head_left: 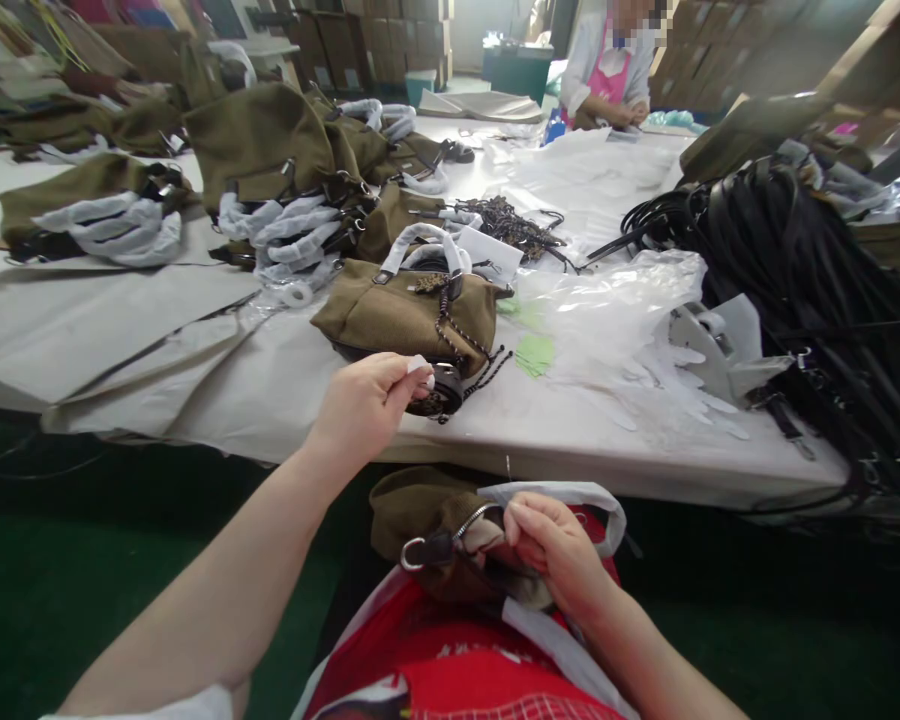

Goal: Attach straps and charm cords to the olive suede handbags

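Between the thumb and fingers of my left hand (367, 405) is a small white scrap (420, 368), perhaps paper or tape. That hand is just in front of an olive handbag (412, 310) with white-wrapped handles and a dark braided cord, standing at the table edge. On my lap lies a second olive handbag (427, 510), its metal zip partly open and pale lining showing. My right hand (551, 545) is closed at the zip opening, gripping the bag's edge; its fingertips are partly hidden. A white-wrapped handle (607, 505) loops beside it.
Several olive bags (262, 150) with wrapped handles cover the table's left side. A heap of black straps (795, 250) and a tape dispenser (720, 345) lie at right. Clear plastic bags (615, 300) and green slips (534, 354) lie mid-table. Another person (607, 80) works across it.
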{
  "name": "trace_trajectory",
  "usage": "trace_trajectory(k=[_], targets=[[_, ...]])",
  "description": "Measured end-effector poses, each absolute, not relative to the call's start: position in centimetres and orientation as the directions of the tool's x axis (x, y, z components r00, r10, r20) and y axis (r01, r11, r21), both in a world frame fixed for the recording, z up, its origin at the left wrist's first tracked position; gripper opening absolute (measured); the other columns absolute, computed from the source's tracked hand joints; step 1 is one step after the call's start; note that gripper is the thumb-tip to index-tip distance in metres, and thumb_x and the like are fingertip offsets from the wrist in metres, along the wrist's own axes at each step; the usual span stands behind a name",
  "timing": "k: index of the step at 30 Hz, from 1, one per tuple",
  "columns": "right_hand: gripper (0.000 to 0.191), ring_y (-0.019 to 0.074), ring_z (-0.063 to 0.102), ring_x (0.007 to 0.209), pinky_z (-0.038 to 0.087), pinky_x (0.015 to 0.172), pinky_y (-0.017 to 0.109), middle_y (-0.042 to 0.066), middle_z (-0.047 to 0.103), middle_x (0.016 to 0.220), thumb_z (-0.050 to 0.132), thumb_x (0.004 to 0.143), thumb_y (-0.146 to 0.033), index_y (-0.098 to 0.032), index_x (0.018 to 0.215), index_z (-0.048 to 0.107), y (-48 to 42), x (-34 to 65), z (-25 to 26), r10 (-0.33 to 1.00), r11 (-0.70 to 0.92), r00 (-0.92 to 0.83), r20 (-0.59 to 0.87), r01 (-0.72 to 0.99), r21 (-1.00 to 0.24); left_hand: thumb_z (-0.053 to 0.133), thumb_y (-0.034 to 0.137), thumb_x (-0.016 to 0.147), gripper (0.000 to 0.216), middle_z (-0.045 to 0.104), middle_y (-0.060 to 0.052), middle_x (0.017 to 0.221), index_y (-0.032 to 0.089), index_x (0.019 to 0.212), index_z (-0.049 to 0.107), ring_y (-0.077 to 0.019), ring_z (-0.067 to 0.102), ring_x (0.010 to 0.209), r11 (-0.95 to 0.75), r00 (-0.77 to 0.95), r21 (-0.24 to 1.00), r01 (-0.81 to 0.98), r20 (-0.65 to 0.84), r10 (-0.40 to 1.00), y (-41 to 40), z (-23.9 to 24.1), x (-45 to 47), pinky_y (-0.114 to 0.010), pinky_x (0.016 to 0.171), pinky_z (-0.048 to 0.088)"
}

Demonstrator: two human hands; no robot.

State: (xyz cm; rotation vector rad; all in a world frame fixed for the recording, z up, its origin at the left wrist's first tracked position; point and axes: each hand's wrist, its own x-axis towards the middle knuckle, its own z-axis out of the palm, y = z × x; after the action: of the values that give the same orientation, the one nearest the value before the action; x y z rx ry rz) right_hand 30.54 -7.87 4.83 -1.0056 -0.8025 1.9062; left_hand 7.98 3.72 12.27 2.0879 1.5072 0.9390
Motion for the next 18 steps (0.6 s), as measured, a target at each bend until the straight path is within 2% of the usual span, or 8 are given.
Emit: trace_trajectory(k=[2, 6, 11, 15, 18], targets=[[0.04, 0.004, 0.018, 0.041, 0.011, 0.042, 0.02, -0.01, 0.029, 0.044, 0.065, 0.084, -0.047, -0.015, 0.063, 0.056, -8.3, 30.5, 4.7, 0.877, -0.446, -0.354, -0.324, -0.355, -0.822, 0.049, 0.043, 0.095, 0.036, 0.074, -0.005, 0.082, 0.017, 0.084, 0.072, -0.0177, 0.068, 0.075, -0.333, 0.222, 0.666, 0.667, 0.249, 0.943, 3.0, 12.8, 7.2, -0.026, 0.071, 0.052], [0.04, 0.0052, 0.02, 0.043, 0.014, 0.044, 0.022, -0.009, 0.03, 0.046, 0.06, 0.088, -0.046, -0.015, 0.064, 0.055, -8.9, 30.5, 4.5, 0.887, -0.402, -0.373, -0.273, -0.331, -0.854, 0.044, 0.041, 0.098, 0.034, 0.073, -0.004, 0.086, 0.018, 0.091, 0.068, -0.0167, 0.066, 0.078, -0.332, 0.357, 0.724, 0.604, 0.127, 0.926, 0.3, 13.3, 6.3, -0.027, 0.076, 0.05], [0.043, 0.0073, 0.025, 0.045, 0.02, 0.046, 0.023, -0.007, 0.034, 0.049, 0.056, 0.09, -0.05, -0.017, 0.062, 0.053, -9.5, 30.2, 5.0, 0.888, -0.325, -0.401, -0.225, -0.201, -0.924, 0.034, 0.038, 0.101, 0.042, 0.053, -0.001, 0.072, 0.018, 0.072, 0.057, -0.0143, 0.052, 0.071, -0.338, 0.557, 0.819, 0.464, 0.027, 0.83, -3.9, 12.4, 6.5, -0.026, 0.068, 0.043], [0.046, 0.0094, 0.035, 0.051, 0.029, 0.051, 0.024, -0.003, 0.044, 0.054, 0.053, 0.091, -0.051, -0.017, 0.061, 0.053, -9.9, 30.0, 5.5, 0.879, -0.213, -0.447, -0.167, -0.054, -0.975, 0.033, 0.04, 0.101, 0.042, 0.047, 0.0, 0.068, 0.018, 0.068, 0.048, -0.0125, 0.046, 0.064, -0.155, 0.464, 0.928, 0.34, -0.023, 0.885, -6.0, 10.3, 7.6, -0.026, 0.062, 0.039], [0.046, 0.0101, 0.038, 0.053, 0.032, 0.054, 0.024, -0.003, 0.046, 0.056, 0.05, 0.092, -0.05, -0.018, 0.06, 0.051, -10.2, 29.9, 5.6, 0.877, -0.182, -0.456, -0.151, -0.023, -0.983, 0.05, 0.043, 0.094, 0.035, 0.044, 0.004, 0.065, 0.02, 0.069, 0.043, -0.0106, 0.044, 0.059, -0.019, 0.336, 0.966, 0.257, -0.071, 0.939, -6.5, 8.9, 8.3, -0.024, 0.057, 0.037]])
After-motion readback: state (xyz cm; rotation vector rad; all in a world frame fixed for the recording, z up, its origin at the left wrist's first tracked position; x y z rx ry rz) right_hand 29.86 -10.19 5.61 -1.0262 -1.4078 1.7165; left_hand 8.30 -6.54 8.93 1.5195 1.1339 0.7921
